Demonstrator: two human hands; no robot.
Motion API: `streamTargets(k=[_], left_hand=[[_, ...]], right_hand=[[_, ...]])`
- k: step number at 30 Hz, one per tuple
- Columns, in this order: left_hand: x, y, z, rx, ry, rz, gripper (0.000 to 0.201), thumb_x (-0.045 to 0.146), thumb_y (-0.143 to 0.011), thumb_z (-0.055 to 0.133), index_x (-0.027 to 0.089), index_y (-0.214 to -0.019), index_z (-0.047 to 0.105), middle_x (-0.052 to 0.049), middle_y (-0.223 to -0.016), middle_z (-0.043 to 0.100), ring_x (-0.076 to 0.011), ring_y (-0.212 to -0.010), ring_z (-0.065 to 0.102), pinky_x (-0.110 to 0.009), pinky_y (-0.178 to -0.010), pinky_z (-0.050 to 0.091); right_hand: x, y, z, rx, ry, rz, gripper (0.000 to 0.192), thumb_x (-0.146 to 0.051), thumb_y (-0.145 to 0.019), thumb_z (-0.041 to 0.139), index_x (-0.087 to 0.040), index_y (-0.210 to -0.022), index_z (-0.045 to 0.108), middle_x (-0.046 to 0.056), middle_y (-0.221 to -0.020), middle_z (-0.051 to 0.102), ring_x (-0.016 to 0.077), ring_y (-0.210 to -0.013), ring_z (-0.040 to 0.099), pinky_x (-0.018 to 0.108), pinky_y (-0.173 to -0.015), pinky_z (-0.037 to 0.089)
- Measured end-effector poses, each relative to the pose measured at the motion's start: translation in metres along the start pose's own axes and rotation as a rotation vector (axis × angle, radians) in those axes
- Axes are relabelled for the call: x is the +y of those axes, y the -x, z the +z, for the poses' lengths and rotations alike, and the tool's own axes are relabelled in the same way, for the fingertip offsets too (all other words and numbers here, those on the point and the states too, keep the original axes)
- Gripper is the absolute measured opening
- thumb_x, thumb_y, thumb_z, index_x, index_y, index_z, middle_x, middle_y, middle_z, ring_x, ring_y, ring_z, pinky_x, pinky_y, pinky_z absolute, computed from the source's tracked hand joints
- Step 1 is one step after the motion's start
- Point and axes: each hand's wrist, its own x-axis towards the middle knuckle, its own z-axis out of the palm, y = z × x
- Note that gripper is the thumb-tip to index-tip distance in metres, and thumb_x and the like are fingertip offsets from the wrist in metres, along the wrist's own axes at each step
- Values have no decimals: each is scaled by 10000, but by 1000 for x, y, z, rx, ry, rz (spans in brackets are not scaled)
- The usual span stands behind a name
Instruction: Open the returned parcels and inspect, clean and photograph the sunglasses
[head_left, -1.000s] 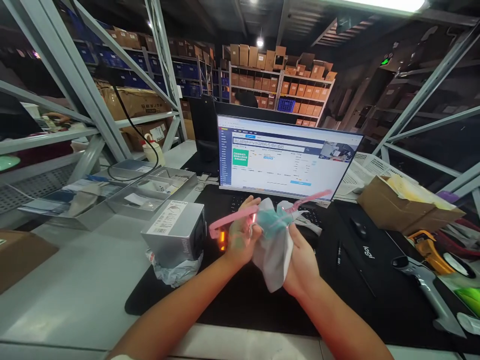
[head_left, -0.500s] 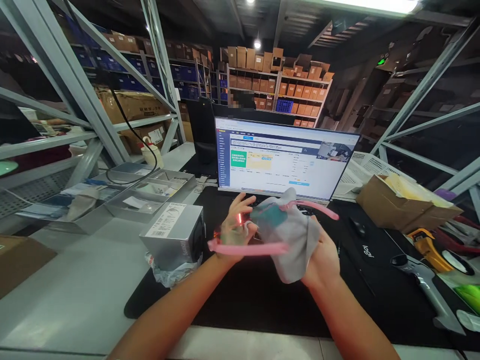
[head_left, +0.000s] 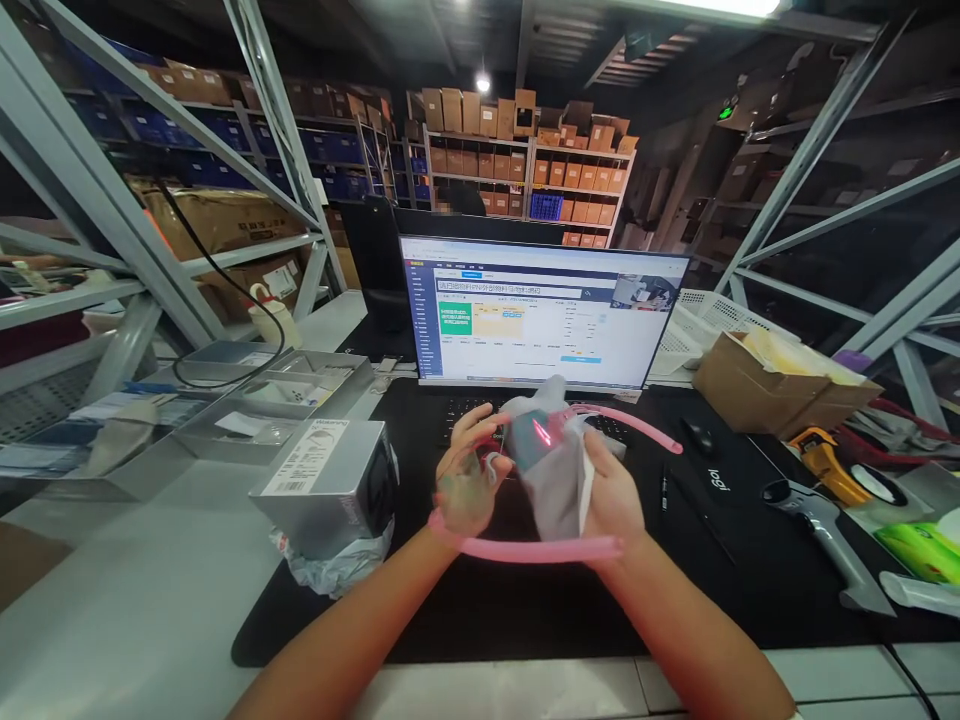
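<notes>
A pair of glasses with pink temples [head_left: 540, 549] and shiny tinted lenses is held in the air above the black desk mat [head_left: 480, 620]. My left hand [head_left: 466, 480] has its fingers closed around the near side of the frame, with one lens in front of the palm. In my right hand [head_left: 616, 500] is a light grey cloth [head_left: 553, 490], wrapped about the far lens. A reddish glint shows on that lens. The right fingertips are hidden behind the cloth. One temple points right past the cloth; the other crosses in front of my wrists.
A grey box [head_left: 322, 490] rests on crumpled plastic at the left, before open grey trays [head_left: 262, 425]. Behind my hands stand a keyboard [head_left: 461, 410] and a monitor [head_left: 540, 330]. To the right are a mouse [head_left: 697, 435], a pen [head_left: 664, 490], a barcode scanner [head_left: 829, 540] and a cardboard box [head_left: 772, 385].
The glasses have tilted, and their near temple has swung down and to the right. My right hand has shifted its hold on the cloth, with the thumb now showing. The camera view has turned slightly right.
</notes>
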Motion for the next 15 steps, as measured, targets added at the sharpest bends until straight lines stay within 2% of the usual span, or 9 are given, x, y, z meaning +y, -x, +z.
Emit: streamTargets(k=[3, 5, 7, 9, 11, 15], left_hand=[[3, 0, -7, -38, 54, -68, 382, 437, -886, 715, 258, -1216, 644, -128, -1234, 696, -294, -1302, 589, -480, -1018, 547], [6, 0, -11, -43, 104, -86, 398, 438, -880, 723, 266, -1229, 641, -133, -1280, 677, -307, -1322, 574, -479, -1011, 552], [9, -1, -14, -53, 120, -80, 393, 413, -885, 725, 276, -1244, 639, -132, -1328, 655, -298, -1313, 584, -453, -1007, 557], [10, -4, -13, -48, 108, -65, 385, 396, -892, 721, 276, -1249, 641, -133, -1360, 640, -287, -1300, 597, -417, -987, 570], [7, -7, -12, -28, 86, -47, 380, 391, -893, 721, 272, -1246, 646, -134, -1350, 648, -291, -1289, 606, -394, -947, 590], [-2, -11, -14, 0, 50, -46, 388, 389, -860, 759, 266, -1216, 666, -118, -1308, 676, -301, -1243, 637, -400, -939, 596]], right_hand=[[21, -1, -4, -81, -7, 177, 393, -517, -931, 542, -187, -1059, 715, 86, -986, 773, 273, -1102, 695, 486, -1068, 483], [30, -4, -7, -119, -1, 239, 396, -500, -920, 567, -163, -1070, 712, 94, -988, 773, 277, -1106, 694, 484, -1080, 470], [27, -10, -11, -104, 22, 263, 372, -453, -919, 575, -142, -1072, 711, 101, -979, 776, 278, -1096, 699, 476, -1082, 466], [11, -18, -16, -46, 42, 276, 369, -427, -929, 550, -127, -1072, 711, 112, -969, 778, 281, -1073, 710, 474, -1068, 478], [-15, -27, -22, 26, 45, 208, 363, -409, -948, 512, -133, -1076, 708, 110, -968, 780, 280, -1040, 722, 476, -1041, 499], [-71, -43, -37, 172, 25, -142, 347, -379, -976, 454, -155, -1074, 700, 90, -975, 787, 255, -983, 735, 451, -969, 546]])
